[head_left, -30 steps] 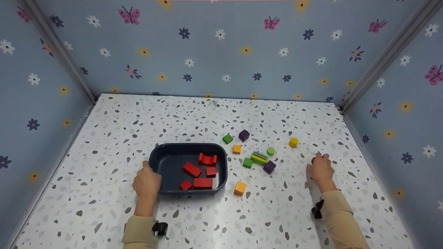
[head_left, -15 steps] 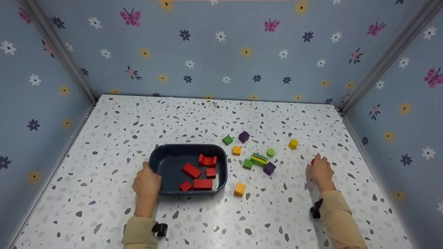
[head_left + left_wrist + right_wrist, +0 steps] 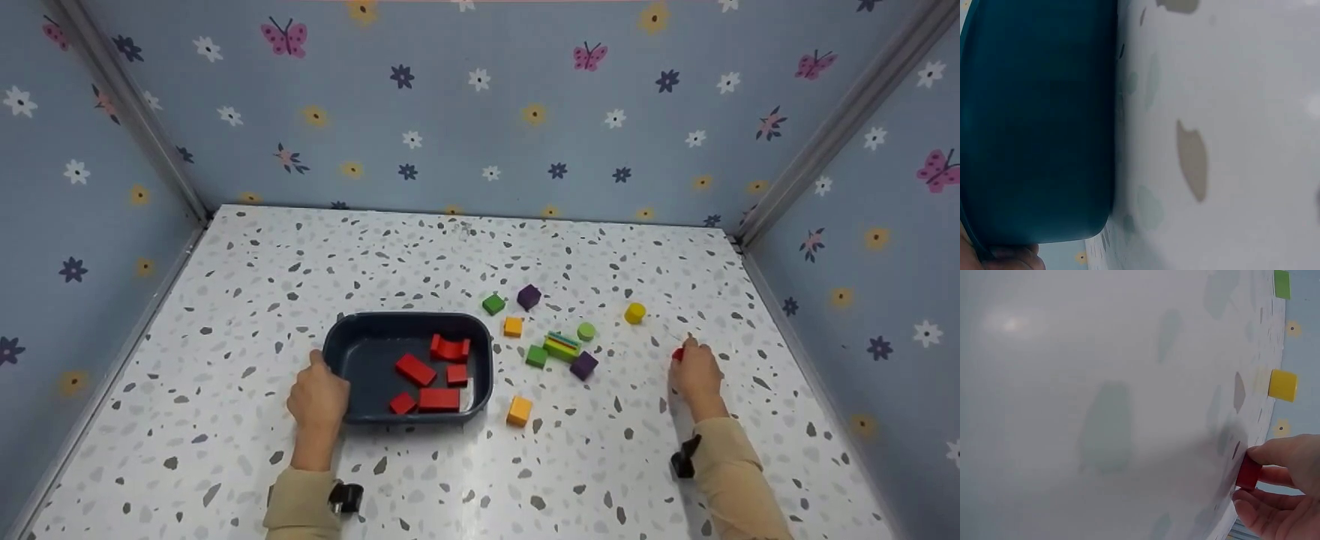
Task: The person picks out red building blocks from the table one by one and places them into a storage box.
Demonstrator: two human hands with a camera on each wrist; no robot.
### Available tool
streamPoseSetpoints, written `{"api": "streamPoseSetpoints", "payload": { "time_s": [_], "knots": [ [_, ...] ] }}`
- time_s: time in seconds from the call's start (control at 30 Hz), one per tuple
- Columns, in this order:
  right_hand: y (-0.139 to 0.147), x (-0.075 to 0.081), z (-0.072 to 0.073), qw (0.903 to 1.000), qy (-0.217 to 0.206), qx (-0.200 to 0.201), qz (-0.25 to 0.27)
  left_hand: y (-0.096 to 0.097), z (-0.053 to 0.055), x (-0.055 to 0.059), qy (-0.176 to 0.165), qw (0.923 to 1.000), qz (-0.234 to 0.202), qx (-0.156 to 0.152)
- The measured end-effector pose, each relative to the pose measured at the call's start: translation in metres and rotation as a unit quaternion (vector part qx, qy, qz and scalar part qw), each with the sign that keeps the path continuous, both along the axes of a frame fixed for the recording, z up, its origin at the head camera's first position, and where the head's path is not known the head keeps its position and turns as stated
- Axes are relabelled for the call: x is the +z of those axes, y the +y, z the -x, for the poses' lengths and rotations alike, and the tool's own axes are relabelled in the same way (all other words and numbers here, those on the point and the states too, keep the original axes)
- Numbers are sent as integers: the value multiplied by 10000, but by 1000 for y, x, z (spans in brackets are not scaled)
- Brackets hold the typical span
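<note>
My left hand [image 3: 318, 396] grips the left rim of a dark blue plastic tub [image 3: 367, 416]; its fingertips [image 3: 1013, 257] show at the tub's edge in the left wrist view. Inside the tub lie several red blocks, among them a curved-top one [image 3: 450, 348] and a long one [image 3: 439, 400]. Over on the right of the table, my right hand [image 3: 697, 375] pinches a small red block [image 3: 1249, 472] between thumb and fingers, low at the tabletop. A yellow cylinder [image 3: 635, 313] stands a short way beyond that hand.
Between tub and right hand lie loose blocks: purple cubes [image 3: 529, 297], green cubes [image 3: 536, 356], orange blocks [image 3: 519, 411], a light green cylinder [image 3: 586, 331] and a striped stack [image 3: 562, 346]. Patterned blue panels [image 3: 480, 112] wall the speckled table [image 3: 375, 255] at back and sides.
The right hand's fingers have closed in around the red block, and more of the block shows at their left. The left hand and tub have stayed in place.
</note>
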State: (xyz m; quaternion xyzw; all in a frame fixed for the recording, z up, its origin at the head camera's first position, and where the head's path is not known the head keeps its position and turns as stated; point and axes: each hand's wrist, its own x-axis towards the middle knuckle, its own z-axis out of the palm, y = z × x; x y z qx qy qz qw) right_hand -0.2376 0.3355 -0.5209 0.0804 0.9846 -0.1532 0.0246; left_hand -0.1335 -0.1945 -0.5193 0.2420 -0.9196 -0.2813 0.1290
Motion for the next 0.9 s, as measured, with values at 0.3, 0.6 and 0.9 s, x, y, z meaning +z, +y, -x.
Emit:
{"api": "streamPoseSetpoints", "payload": {
  "time_s": [0.3, 0.6, 0.9],
  "knots": [
    [0, 3, -7, 9994, 123, -64, 321, 0, -1, 0, 22, 10000, 59, -11],
    [-11, 13, -17, 9987, 146, -45, 496, 0, 0, 0, -66, 10000, 15, 34],
    [-37, 22, -27, 9944, 793, 249, 659, -1, 1, 0, -141, 9999, -73, 36]
  ]
}}
